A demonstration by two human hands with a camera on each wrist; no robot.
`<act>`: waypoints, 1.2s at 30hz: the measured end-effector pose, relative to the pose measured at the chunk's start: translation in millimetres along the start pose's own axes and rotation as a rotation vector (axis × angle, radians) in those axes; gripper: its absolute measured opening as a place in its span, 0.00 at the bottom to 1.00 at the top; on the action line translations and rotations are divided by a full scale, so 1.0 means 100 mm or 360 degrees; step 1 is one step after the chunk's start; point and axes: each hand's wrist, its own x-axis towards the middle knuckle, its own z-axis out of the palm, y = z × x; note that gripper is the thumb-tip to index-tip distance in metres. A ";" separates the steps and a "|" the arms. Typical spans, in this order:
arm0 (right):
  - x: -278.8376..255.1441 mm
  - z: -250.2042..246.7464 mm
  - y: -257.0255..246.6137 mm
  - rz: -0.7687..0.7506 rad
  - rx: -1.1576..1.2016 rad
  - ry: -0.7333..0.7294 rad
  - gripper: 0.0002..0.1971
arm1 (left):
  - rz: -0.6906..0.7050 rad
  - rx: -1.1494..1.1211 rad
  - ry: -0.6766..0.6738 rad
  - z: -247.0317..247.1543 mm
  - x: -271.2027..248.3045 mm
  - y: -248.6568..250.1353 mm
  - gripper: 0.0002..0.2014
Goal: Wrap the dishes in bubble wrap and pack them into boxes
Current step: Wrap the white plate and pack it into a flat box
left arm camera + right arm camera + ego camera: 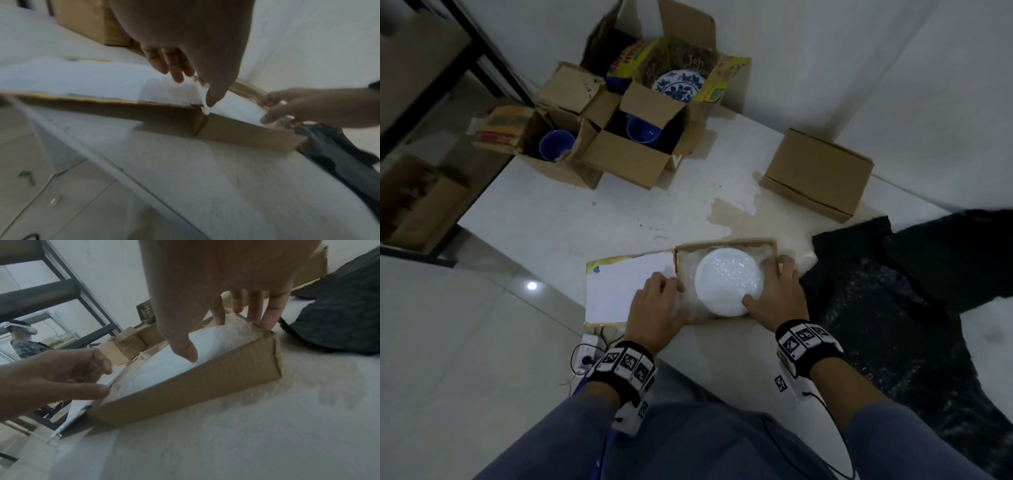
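Here, on the white surface (558,219), a shallow cardboard box (726,245) with its white lid flap (619,291) thrown open leftward. Inside, a white plate (728,281) swathed in clear bubble wrap. Left hand (659,303) at the box's left edge, fingers loosely curled, grip impossible to tell. Right hand (779,291) spread open, thumb on the plate, fingers (255,308) over the right wall. Risk: plate proud of the rim, so a forced lid could crack it. Box's near wall hidden by hands; wrap corners blurred.
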 end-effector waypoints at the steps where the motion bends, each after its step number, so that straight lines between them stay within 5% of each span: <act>1: -0.02 0.04 0.01 -0.0004 0.0013 0.0006 0.38 | -0.0124 -0.0025 0.0032 0.00 -0.10 -0.04 0.18; 7: -0.10 0.22 -0.09 0.0049 0.0090 0.0056 0.38 | -0.1191 -0.0669 0.0034 0.04 -0.37 -0.23 0.31; 10: -0.09 0.24 -0.16 0.0037 0.0061 0.0071 0.37 | -0.1469 -0.1135 0.0232 0.06 -0.31 -0.28 0.40; 14: -0.09 0.24 -0.25 0.0028 0.0008 0.0071 0.36 | -0.1689 -0.1249 0.0432 0.04 -0.16 -0.14 0.42; 23: -0.15 0.27 -0.32 0.0003 -0.0065 0.0030 0.37 | -0.1190 -0.0923 0.0850 0.05 -0.16 0.10 0.32; 27: -0.16 0.17 -0.32 -0.0043 -0.0206 0.0044 0.33 | -0.0512 -0.0641 0.0788 0.02 -0.33 0.03 0.12; 29: -0.16 0.12 -0.33 -0.0078 -0.0141 0.0062 0.29 | -0.0141 -0.0549 0.0714 -0.02 -0.40 -0.04 0.10; 34: -0.21 -0.15 -0.58 -0.0099 0.1259 -0.0137 0.13 | 0.0299 -0.0305 0.0276 -0.16 -0.41 -0.15 0.10; 36: -0.26 -0.26 -0.66 -0.0021 0.1711 -0.0277 0.20 | 0.0441 -0.0242 0.0140 -0.19 -0.42 -0.21 0.11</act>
